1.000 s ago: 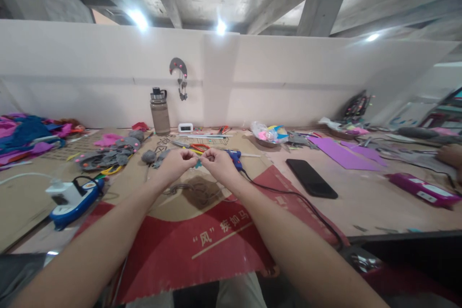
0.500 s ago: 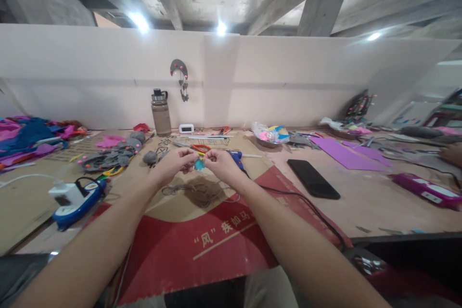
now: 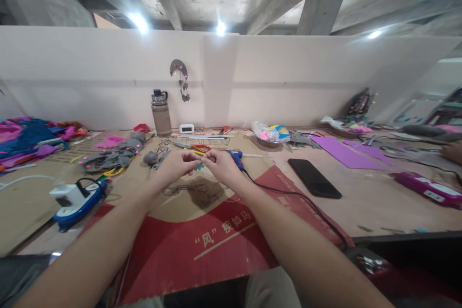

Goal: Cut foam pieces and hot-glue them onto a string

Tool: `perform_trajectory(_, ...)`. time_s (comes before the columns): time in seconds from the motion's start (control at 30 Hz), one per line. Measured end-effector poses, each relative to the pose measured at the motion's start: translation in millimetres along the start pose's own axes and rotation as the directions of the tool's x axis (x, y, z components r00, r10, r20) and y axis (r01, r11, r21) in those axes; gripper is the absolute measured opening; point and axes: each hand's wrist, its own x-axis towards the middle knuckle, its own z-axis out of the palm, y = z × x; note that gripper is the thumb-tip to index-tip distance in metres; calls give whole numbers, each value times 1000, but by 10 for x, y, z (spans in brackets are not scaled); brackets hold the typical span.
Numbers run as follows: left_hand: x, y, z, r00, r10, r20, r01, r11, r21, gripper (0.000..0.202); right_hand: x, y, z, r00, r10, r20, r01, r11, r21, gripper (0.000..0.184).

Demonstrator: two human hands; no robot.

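My left hand (image 3: 180,163) and my right hand (image 3: 219,162) meet fingertip to fingertip above the cardboard. Both are closed in a pinch on a small teal piece (image 3: 199,166), mostly covered by the fingers; its exact kind cannot be made out. Below them, loose grey yarn (image 3: 176,188) lies on the red and tan cardboard (image 3: 162,245). Just beyond the right hand is a blue glue gun (image 3: 236,158), its black cord running toward the right. Orange-handled scissors (image 3: 200,148) lie behind the hands, and a grey ball of yarn (image 3: 150,157) sits to the left.
A black phone (image 3: 314,178) and purple sheets (image 3: 342,151) lie to the right. At left stand a blue power strip (image 3: 79,207) and grey felt pieces (image 3: 115,156). A bottle (image 3: 160,114) stands by the wall. Another person's hand (image 3: 453,153) shows at the far right edge.
My hands have come closer together, fingertips now touching, and the teal piece shows less between them. The things on the table stay where they were.
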Motion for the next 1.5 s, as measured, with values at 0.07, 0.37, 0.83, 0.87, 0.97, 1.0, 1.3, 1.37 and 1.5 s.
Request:
perform_trajectory(0.07, 3, 3, -6, 1000, -17, -20, 17, 1000, -26, 27, -3, -27, -6, 999, -35, -6, 36, 999, 38, 21)
perform_trajectory(0.37, 45, -36, 4, 999, -19, -50, 8, 978, -209, 32, -60, -87, -1, 996, -67, -54, 69, 997, 23, 12)
perform_trajectory(0.83, -5, 24, 13, 997, 62, -35, -63, 998, -13, 24, -69, -87, -2, 986, -150, -68, 139, 981, -136, 18)
perform_trajectory(0.87, -10, 33, 12, 997, 66, -45, -66, 998, 6, 24, -70, -90, 0, 986, -153, -65, 143, 980, -138, 19)
perform_trajectory(0.97, -23, 54, 16, 995, 75, -69, -72, 996, 43, 25, -70, -98, 2, 985, -147, -87, 136, 984, -117, 15)
perform_trajectory(1.0, -26, 56, 19, 994, 77, -72, -74, 996, 50, 25, -70, -100, 0, 985, -137, -105, 127, 987, -99, 12)
perform_trajectory(1.3, -5, 16, 9, 989, 29, -145, -37, 998, -48, 20, -61, -51, 13, 983, -124, -134, 122, 992, -25, 29)
perform_trajectory(1.37, 13, -15, -21, 979, 22, -201, -29, 999, -32, 19, -68, -50, 24, 991, -98, -87, 95, 995, -35, 30)
perform_trajectory(1.5, 94, -168, -119, 942, -9, -336, -18, 997, -77, 22, -92, -95, 34, 997, -67, 42, 69, 997, -46, 17)
